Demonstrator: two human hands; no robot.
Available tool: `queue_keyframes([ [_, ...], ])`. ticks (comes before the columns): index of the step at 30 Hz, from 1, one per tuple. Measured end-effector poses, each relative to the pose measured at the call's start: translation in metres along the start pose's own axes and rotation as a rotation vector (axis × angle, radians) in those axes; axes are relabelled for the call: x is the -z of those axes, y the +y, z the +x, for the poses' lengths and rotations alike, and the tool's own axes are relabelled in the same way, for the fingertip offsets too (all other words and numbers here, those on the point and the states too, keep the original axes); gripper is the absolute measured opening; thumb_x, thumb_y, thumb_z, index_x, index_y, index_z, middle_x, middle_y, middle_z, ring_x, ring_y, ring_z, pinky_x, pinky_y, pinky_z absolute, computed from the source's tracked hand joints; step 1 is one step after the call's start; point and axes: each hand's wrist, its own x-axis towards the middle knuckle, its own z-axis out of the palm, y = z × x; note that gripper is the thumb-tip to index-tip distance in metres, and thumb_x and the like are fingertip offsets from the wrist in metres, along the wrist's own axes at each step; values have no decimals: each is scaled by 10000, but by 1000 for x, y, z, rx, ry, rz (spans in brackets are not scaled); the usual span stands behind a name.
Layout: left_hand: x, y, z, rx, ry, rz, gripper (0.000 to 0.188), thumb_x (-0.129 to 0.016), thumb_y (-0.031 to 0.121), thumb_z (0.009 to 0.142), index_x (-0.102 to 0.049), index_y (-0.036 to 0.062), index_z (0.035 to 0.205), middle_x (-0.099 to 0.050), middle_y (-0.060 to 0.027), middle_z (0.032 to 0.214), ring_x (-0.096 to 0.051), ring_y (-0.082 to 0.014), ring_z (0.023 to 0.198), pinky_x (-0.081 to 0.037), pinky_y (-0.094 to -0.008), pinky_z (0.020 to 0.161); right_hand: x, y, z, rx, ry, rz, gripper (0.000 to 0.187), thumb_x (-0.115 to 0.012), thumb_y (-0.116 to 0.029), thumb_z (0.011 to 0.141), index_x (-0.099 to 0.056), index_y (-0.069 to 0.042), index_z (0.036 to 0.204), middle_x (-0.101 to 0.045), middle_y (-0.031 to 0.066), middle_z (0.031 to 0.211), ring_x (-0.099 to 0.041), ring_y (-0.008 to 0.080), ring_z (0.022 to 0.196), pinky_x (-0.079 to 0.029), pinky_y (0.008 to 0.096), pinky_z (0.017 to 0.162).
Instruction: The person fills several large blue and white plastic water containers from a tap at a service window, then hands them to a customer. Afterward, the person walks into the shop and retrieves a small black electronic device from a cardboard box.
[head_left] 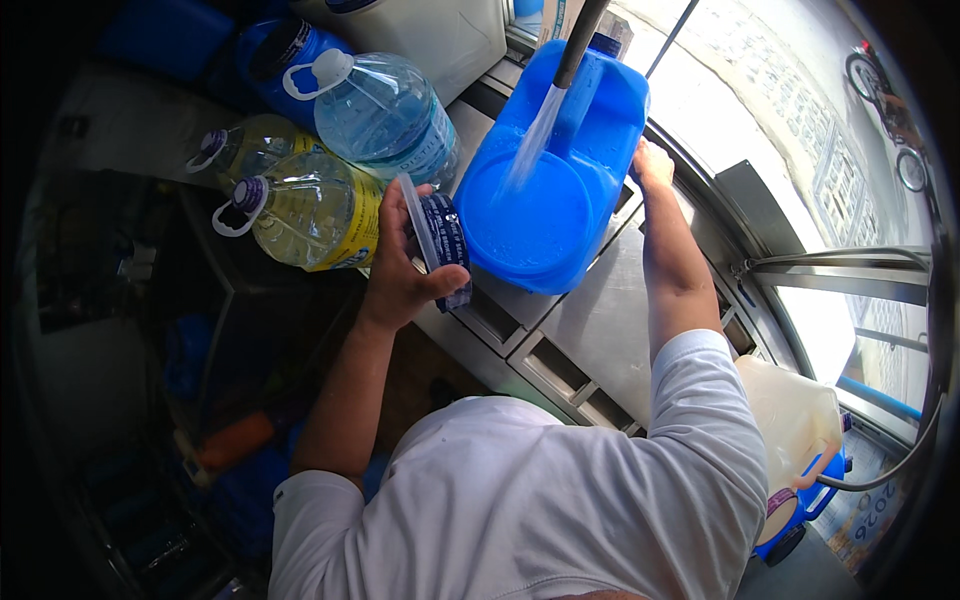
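A large blue water jug stands on the metal counter in front of me, with a molded handle and a small dark blue cap at its far end. Water streams from a metal spout onto its wide round near part, where the surface looks wet. My left hand is closed round a round lid with a translucent rim and a dark blue printed band, just left of the jug. Against the jug's right side is my right hand; its fingertips are hidden there.
Left of the jug stand a clear water bottle and two yellow-labelled bottles, all with carrying handles. Slotted metal panels make up the counter. A window ledge runs along the right, near a whitish jug.
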Motion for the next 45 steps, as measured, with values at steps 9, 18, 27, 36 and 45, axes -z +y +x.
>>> queue_keyframes([
  [9,-2,2,2,7,5,-25,1307,-906,500,627,-77,17,1515,-368,-169,1370,-493,-245,1209,-499,-358,983,-13,9,-2,-10,29,42,452,-507,-279,903,-581,-182,1338,-666,147,1231,-636,316,1149,-491,467,982],
  [18,-4,1,2,2,21,-22,1309,-902,516,625,-85,8,1513,-381,-160,1348,-508,-231,1195,-504,-354,982,-20,14,-2,-4,20,41,463,-511,-309,914,-557,-172,1355,-662,167,1230,-634,326,1151,-494,467,981],
  [27,-2,0,3,2,7,-20,1309,-902,498,629,-75,10,1518,-380,-159,1353,-503,-240,1205,-502,-366,992,-25,18,2,-11,17,44,456,-512,-310,913,-564,-168,1343,-660,164,1235,-633,324,1154,-496,465,978],
  [36,-2,1,3,11,14,-48,1303,-910,475,630,-80,14,1522,-381,-155,1358,-503,-233,1204,-504,-356,987,-26,18,1,-21,19,45,457,-503,-302,904,-579,-170,1335,-663,162,1235,-634,326,1155,-499,462,980],
  [45,-2,2,5,9,14,-41,1309,-913,485,621,-86,10,1518,-392,-152,1347,-506,-227,1201,-503,-356,984,-27,20,1,-19,17,49,439,-504,-333,935,-581,-159,1331,-663,148,1238,-624,310,1172,-490,460,990],
])
